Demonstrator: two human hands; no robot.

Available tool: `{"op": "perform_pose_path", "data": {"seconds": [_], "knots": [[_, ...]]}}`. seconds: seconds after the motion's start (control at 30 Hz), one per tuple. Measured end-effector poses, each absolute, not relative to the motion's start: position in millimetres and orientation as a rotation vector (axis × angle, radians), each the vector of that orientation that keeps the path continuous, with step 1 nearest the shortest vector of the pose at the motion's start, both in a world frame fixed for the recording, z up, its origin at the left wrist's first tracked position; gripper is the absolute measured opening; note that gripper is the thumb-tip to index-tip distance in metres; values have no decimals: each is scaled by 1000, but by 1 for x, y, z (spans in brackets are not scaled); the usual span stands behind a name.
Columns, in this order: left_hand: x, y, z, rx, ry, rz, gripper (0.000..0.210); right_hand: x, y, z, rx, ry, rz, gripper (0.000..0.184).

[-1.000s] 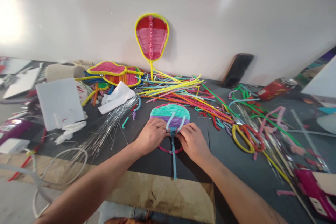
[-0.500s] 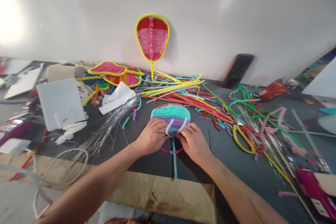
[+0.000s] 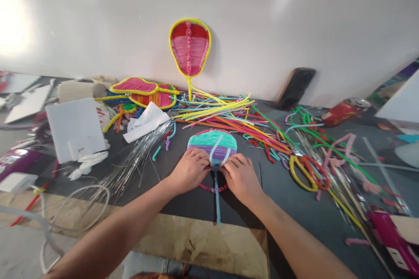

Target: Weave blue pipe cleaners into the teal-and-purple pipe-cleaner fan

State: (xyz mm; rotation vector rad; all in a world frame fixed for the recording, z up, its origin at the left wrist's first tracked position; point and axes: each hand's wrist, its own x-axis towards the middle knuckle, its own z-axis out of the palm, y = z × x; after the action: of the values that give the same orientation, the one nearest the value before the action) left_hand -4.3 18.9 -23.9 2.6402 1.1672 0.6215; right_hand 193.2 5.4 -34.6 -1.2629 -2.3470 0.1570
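A round pipe-cleaner piece (image 3: 212, 140), with teal and purple rows inside a dark pink outline, lies on the dark table before me. A twisted blue stem (image 3: 218, 205) runs from its middle down past its lower rim. Two ends of a light blue pipe cleaner (image 3: 215, 144) stick up over the purple rows. My left hand (image 3: 193, 169) is closed at the left side of the piece, fingertips near the left light blue end. Opposite it, my right hand (image 3: 241, 175) pinches at the base of the right end. The fingers partly hide what they grip.
Behind lie loose coloured pipe cleaners (image 3: 216, 111) and a pink and yellow fan shape (image 3: 190, 48) leaning on the wall. At right are scissors (image 3: 304, 174), a phone (image 3: 297, 88) and a red can (image 3: 346, 111). Thin wires (image 3: 131, 152) and a white cable (image 3: 81, 188) lie left.
The left light blue end now stands longer and leans up to the right across the teal rows. Both hands stay nearly in place, the fingers shifting slightly.
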Motion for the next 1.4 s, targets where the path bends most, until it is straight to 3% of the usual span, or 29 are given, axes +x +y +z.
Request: {"op": "perform_pose_path", "data": {"seconds": [0.53,1.4], "knots": [[-3,15,-23,2491,1179,778,11,189,7,-35,-1259,-2203,390,10],[3,17,-28,2494,1217,861,12,187,8,-35,-1151,-2158,398,12]]}}
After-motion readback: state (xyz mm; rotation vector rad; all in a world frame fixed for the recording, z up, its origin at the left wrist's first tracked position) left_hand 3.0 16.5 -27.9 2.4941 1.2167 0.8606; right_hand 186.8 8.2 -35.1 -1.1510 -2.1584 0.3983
